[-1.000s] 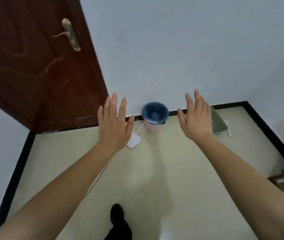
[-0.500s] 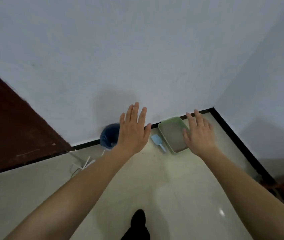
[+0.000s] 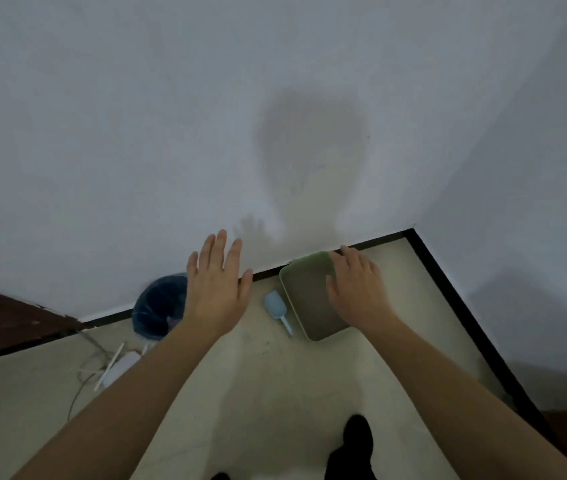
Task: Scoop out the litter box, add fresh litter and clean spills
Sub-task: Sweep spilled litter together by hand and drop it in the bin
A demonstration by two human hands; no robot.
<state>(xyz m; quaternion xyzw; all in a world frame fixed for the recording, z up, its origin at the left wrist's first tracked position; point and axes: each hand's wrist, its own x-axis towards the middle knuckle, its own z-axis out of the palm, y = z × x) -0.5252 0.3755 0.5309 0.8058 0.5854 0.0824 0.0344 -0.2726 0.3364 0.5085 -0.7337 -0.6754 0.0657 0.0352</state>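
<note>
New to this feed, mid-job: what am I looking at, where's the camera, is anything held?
No machine: a person works bare-handed. The one camera sits on their head, looking forward and down. The left hand and right hand reach out, fingers loose, holding nothing. On the floor by the wall stand a green litter box, a blue scoop just left of it, and a bin with a blue bag further left. The right hand overlaps the box; contact is unclear.

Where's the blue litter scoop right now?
In the head view, the blue scoop lies on the floor just left of the green litter box, near the wall, with the blue-lined bin farther left.
</note>
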